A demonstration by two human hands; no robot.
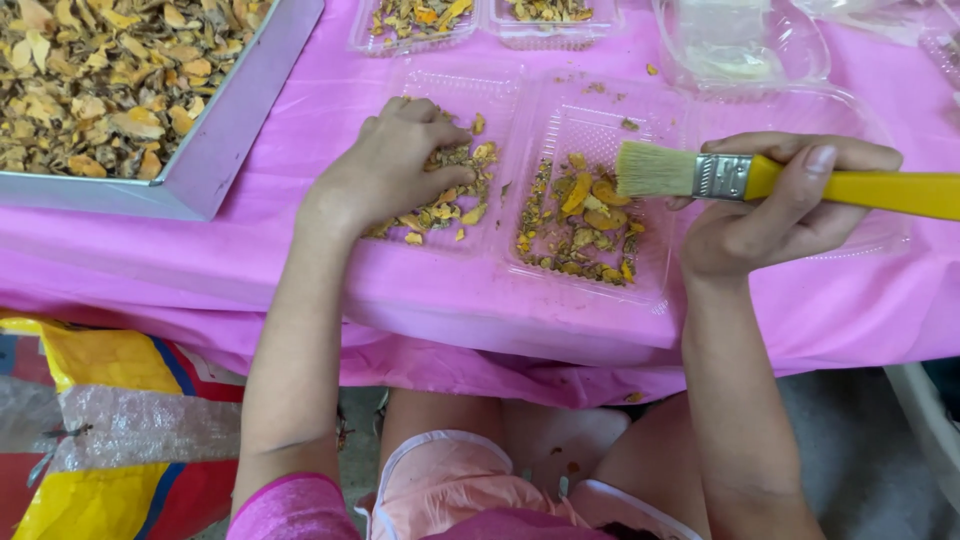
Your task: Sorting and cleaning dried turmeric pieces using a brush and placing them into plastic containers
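— What's laid out there, biggest things first?

— A pink tablecloth (300,130) covers the table. On its far left corner sits a large grey tray (235,120) heaped with dried yellow-brown slices. In front of the seated person lies an open clear plastic clamshell box (520,290), both halves holding the same dried pieces.

— And the hands?

— The left hand (390,165) is curled down into the left half, fingers bunched on the dried pieces (455,205) there. The right hand (775,205) is closed around the yellow handle of a flat paintbrush (760,180), held level, its pale bristles pointing left above the right half's pile (585,225).

— Anything smaller?

— More clear boxes (415,25) at the far edge, partly filled, and a few stray crumbs on the cloth.
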